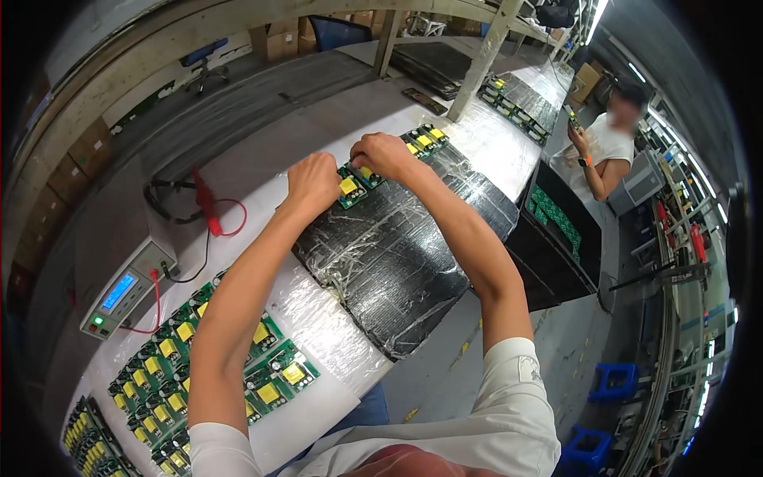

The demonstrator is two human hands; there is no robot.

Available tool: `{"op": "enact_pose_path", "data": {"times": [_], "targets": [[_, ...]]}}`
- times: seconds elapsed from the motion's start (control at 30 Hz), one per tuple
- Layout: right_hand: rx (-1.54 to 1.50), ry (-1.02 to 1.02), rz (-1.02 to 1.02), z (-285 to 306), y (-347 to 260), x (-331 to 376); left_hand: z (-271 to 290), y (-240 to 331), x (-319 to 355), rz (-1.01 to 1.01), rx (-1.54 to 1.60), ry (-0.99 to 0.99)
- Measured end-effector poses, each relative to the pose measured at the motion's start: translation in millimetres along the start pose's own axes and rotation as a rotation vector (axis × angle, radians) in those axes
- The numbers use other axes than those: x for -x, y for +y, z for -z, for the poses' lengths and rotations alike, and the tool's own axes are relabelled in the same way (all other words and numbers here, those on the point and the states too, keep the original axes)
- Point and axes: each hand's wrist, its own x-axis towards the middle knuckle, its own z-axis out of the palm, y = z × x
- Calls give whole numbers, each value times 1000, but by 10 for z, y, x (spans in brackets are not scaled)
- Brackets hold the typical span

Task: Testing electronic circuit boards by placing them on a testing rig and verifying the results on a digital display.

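Mostly bare mat [405,270], boards [350,189] at edge

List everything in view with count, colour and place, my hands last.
Board row: one, green and yellow, mat's far edge
Mat: one, black, centre
Table: one, whitish, beneath mat
Left boards: many, green and yellow, lower left
Far boards: several, green, upper right
Meter: one, pale, left
Probe: one, red, beyond meter
Bin: one, black, right, holding green boards
Co-worker: one, white top, upper right
Stools: two, blue, lower right
Boxes: several, brown, upper left
Left hand: one, bare, row's left end
Right hand: one, bare, over row
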Motion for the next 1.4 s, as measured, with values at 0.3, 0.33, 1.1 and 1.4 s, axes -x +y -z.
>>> {"op": "enact_pose_path", "data": {"times": [0.3, 0.33, 1.1, 1.4], "targets": [[-14, 60, 14, -33, -54, 51, -92, -49, -7, -16, 42, 95], [-17, 87, 23, -33, -60, 48, -91, -70, -6, -28, 52, 121], [-649, 265, 136, 780, -2569, 2102, 1807, -940, 3769, 321, 137, 5], [-693, -71, 744, 124, -5525, 2709, 2089, -1158, 7027, 727, -13, -22]]}}
